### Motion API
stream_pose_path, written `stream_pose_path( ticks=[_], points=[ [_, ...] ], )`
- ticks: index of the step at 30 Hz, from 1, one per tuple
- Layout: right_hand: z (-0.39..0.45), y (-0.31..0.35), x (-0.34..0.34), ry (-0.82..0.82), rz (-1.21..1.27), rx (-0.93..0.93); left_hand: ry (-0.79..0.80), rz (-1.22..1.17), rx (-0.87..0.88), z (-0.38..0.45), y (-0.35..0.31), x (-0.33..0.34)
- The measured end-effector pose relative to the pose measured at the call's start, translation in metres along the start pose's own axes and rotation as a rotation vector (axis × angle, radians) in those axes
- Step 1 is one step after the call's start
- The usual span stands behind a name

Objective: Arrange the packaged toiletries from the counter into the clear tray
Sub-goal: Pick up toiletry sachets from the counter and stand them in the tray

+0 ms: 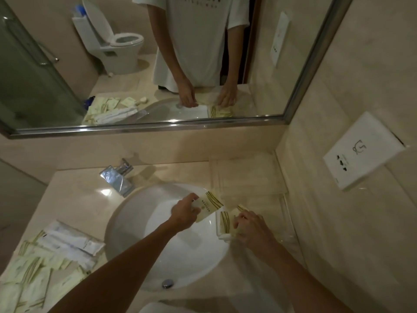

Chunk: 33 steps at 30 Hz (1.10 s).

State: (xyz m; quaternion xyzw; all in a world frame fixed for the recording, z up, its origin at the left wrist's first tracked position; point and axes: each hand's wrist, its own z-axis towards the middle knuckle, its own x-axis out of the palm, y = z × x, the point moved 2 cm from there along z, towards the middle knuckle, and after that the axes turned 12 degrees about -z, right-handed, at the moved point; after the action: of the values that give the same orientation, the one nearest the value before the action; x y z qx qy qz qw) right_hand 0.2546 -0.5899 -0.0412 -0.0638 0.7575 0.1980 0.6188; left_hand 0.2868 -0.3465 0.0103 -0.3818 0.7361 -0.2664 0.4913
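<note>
My left hand (185,211) grips a cream packet with green stripes (208,205) above the right rim of the basin. My right hand (250,224) presses on packets (225,221) that lie in the near end of the clear tray (286,213). The tray runs along the right wall on the counter, and its far part shows no packets. A heap of striped packets (29,274) and white wrapped items (70,241) lies on the counter at the left.
A round white sink (162,245) with a chrome drain fills the middle of the counter. A chrome faucet (119,177) stands behind it. A mirror (158,64) hangs above, and a wall socket plate (363,152) sits at the right.
</note>
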Motion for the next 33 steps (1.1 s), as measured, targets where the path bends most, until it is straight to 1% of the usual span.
stream_pose_path(
  ticks=[2, 5, 7, 10, 20, 26, 29, 33],
  points=[
    [0.000, -0.007, -0.004, -0.013, 0.138, 0.068, 0.036, 0.023, -0.006, 0.003, -0.006, 0.011],
    [-0.003, -0.022, -0.013, -0.058, 0.303, 0.241, 0.104, 0.098, -0.006, 0.004, -0.018, 0.032],
    [-0.006, -0.035, -0.019, -0.087, 0.331, 0.338, 0.144, 0.083, 0.025, 0.006, -0.024, 0.045],
    [-0.008, -0.053, -0.024, -0.099, 0.326, 0.415, 0.199, 0.105, 0.049, 0.008, -0.031, 0.062],
    [0.000, -0.064, -0.024, -0.028, 0.337, 0.482, 0.272, 0.324, 0.090, 0.020, -0.041, 0.101],
    [0.004, -0.073, -0.021, -0.045, 0.342, 0.513, 0.184, 0.606, 0.245, 0.019, -0.032, 0.105],
    [0.006, -0.078, -0.017, -0.073, 0.362, 0.519, 0.157, 0.596, 0.327, 0.021, -0.036, 0.109],
    [0.008, -0.084, -0.015, -0.072, 0.350, 0.512, 0.290, 0.534, 0.381, 0.021, -0.044, 0.125]
  ],
)
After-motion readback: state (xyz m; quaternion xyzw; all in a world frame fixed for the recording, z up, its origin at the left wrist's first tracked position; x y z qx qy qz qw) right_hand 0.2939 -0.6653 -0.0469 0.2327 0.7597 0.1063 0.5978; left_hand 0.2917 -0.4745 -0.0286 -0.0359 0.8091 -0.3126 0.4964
